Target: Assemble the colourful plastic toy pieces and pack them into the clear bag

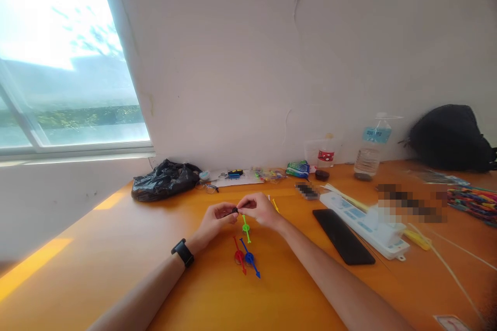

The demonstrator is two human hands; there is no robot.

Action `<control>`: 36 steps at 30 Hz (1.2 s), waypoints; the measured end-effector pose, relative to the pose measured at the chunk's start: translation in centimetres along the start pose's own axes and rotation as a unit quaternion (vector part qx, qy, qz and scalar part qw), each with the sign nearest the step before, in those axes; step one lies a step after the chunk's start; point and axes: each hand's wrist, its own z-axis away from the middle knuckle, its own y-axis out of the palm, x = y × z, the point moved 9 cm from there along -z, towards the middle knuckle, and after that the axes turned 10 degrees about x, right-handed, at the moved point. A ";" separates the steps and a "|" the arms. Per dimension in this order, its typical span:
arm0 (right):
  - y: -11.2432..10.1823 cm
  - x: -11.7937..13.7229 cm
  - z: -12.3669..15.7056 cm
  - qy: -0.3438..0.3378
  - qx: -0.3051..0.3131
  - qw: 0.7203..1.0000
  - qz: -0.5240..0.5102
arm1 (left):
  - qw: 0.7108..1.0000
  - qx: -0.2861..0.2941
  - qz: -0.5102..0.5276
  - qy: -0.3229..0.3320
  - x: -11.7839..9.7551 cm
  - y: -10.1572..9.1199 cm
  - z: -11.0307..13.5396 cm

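Observation:
Both my hands meet over the middle of the orange table. My left hand, with a black watch on its wrist, pinches a small black round piece. My right hand is pinched closed against the same piece from the right. Just below the hands lie three small plastic spinning tops with thin stems: a green one, a red one and a blue one. A yellow stick pokes out behind my right hand.
A black phone and a white power strip lie to the right. A crumpled black bag, glasses, small packets, a water bottle and a black backpack line the wall. Colourful sticks sit far right.

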 end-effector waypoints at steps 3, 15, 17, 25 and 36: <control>0.2 0.1 0.1 -0.006 0.001 1.000 0.016 | 1.000 -0.006 0.002 -0.013 0.1 0.0 0.1; 0.7 0.5 0.2 0.017 0.044 0.999 -0.007 | 0.999 -0.031 -0.015 0.014 0.0 -0.5 -0.1; 0.7 0.4 0.1 0.012 0.039 0.999 0.003 | 0.999 -0.033 -0.012 0.014 0.2 -0.6 -0.2; 0.7 2.0 0.6 -0.005 -0.005 0.992 0.127 | 0.998 -0.046 -0.037 0.015 0.4 -1.0 -0.2; 0.6 1.8 0.4 -0.007 0.013 0.997 0.079 | 0.997 -0.053 -0.047 0.025 -0.7 -0.7 0.1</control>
